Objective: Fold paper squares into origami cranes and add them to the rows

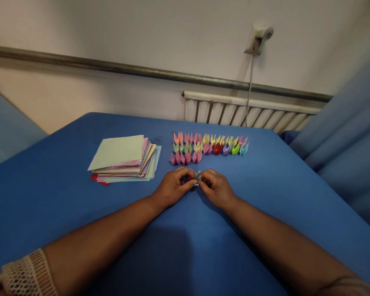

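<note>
My left hand [172, 187] and my right hand [215, 187] meet at the middle of a blue table [265, 197]. Both pinch a small folded piece of pale blue-green paper [197, 177] between their fingertips. Most of the piece is hidden by my fingers. Just beyond my hands stand rows of several small folded paper pieces [208, 148] in pink, green, yellow, red, purple and blue. A stack of coloured square paper sheets [125, 158] lies to the left of them, a pale green sheet on top.
A white radiator [249, 111] runs along the wall behind the table's far right edge. A metal rail [111, 65] crosses the wall. A white plug with a cord [256, 41] hangs above. Blue fabric [348, 139] rises on the right side.
</note>
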`<state>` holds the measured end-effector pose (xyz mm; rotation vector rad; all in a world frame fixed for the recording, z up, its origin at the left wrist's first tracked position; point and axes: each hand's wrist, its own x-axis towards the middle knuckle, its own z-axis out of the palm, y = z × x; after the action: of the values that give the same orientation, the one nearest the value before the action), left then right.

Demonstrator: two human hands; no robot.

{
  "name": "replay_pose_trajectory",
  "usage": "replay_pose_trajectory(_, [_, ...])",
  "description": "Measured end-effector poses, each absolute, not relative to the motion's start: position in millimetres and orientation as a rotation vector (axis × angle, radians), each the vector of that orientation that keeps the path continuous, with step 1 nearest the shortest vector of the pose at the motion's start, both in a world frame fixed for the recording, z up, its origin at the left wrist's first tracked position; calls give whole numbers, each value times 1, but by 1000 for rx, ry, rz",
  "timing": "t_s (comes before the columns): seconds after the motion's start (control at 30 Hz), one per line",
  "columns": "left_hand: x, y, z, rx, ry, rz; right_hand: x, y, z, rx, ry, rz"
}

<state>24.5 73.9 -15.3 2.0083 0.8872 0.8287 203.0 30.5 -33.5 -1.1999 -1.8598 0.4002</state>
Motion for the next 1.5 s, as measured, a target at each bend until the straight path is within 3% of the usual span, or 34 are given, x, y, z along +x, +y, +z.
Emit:
replay_pose_trajectory(0.6, [27,77,-19,1648,970,919,205,31,-37,-1229,-1844,437])
replay_pose_trajectory(1.5, [12,82,-10,2318,1137,600,221,41,-45,-1482,-1934,418])
